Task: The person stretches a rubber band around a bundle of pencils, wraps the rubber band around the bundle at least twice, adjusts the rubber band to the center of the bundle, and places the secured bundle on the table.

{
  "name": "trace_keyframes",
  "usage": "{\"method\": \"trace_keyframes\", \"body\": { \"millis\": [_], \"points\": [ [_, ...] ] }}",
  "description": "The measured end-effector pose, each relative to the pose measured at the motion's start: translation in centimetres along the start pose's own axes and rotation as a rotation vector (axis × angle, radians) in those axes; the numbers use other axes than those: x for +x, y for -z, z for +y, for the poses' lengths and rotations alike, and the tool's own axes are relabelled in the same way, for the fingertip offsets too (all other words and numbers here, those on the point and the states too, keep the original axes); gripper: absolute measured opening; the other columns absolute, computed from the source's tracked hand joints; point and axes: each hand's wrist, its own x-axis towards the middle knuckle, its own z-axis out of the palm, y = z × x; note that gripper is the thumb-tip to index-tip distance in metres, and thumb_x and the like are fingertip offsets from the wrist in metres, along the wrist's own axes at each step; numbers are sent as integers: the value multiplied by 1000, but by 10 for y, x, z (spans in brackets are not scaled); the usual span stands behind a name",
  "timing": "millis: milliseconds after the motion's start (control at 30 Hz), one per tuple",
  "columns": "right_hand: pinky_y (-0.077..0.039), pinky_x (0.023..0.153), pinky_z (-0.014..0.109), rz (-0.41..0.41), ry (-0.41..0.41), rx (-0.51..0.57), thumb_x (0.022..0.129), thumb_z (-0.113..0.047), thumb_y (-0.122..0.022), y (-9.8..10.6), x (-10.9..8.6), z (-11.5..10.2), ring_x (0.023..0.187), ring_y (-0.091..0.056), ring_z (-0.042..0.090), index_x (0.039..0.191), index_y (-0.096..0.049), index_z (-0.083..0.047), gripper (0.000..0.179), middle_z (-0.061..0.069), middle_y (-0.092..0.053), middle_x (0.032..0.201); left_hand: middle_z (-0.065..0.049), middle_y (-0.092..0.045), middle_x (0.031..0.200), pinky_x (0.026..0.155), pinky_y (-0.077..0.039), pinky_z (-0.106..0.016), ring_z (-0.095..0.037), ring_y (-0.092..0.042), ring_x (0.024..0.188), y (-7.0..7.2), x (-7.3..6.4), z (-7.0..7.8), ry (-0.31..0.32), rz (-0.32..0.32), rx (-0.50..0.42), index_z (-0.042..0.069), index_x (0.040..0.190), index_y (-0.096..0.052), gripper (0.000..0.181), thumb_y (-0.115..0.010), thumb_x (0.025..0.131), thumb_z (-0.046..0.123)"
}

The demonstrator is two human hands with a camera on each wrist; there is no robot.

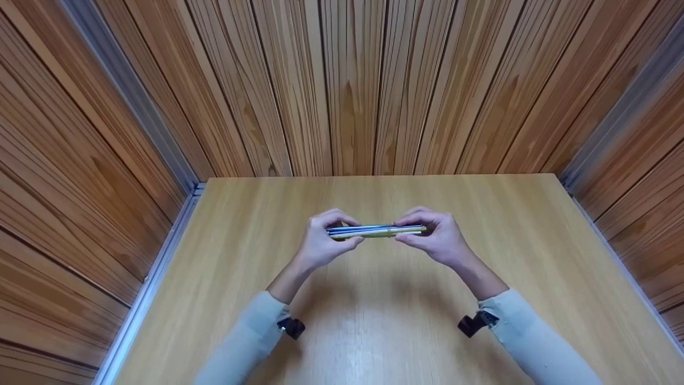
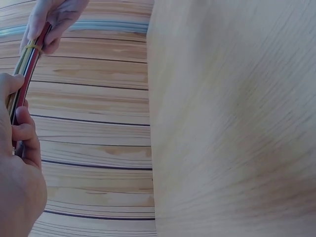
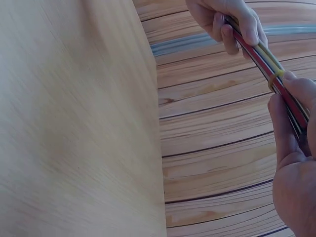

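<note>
A bundle of slim coloured pencils (image 1: 374, 231), with blue and yellow ones on top, is held level above the table between both hands. In the right wrist view a red pencil (image 3: 252, 53) also shows in it. Round the bundle, near the right hand, runs a yellow rubber band (image 3: 275, 79). My left hand (image 1: 322, 240) grips the left end between thumb and fingers. At the other end my right hand (image 1: 439, 238) pinches the bundle, its thumb tip close to the band. Palms and fingers partly hide both ends of the bundle.
Under the hands lies a light wooden table (image 1: 368, 321). A plank wall (image 1: 352, 91) rises behind it, with more plank walls at both sides. Metal rails (image 1: 152, 283) run along the table's side edges. Each sleeve cuff carries a small black camera (image 1: 292, 327).
</note>
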Motion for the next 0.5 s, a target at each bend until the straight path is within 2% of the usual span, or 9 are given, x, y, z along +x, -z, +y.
{"method": "trace_keyframes", "body": {
  "millis": [167, 367, 500],
  "points": [
    [-67, 84, 24, -16, -55, 1, 95, 1, -87, 1, 1, -2, 100, -79, 10, 120, -84, 3, 26, -14, -81, 113, -17, -79, 108, 81, -54, -21, -10, -66, 90, -2, -1, 3, 11, 9, 0, 3, 111, -82, 23, -92, 91, 7],
    [-67, 85, 23, -35, -56, 15, 95, 2, -86, -1, 4, -3, 100, -81, 9, 121, -84, 4, 25, -14, -84, 113, -17, -78, 106, 81, -54, -22, -10, -65, 89, -6, 0, 4, 21, 9, 11, 3, 111, -81, 22, -91, 91, 6],
    [-67, 84, 24, -51, -60, 14, 94, 1, -88, -5, 4, -3, 99, -81, 9, 121, -84, 4, 27, -7, -86, 115, -17, -78, 107, 82, -57, -22, -12, -69, 91, -11, 2, 5, -2, -17, 2, 2, 111, -81, 22, -91, 91, 5]
  ]
}}
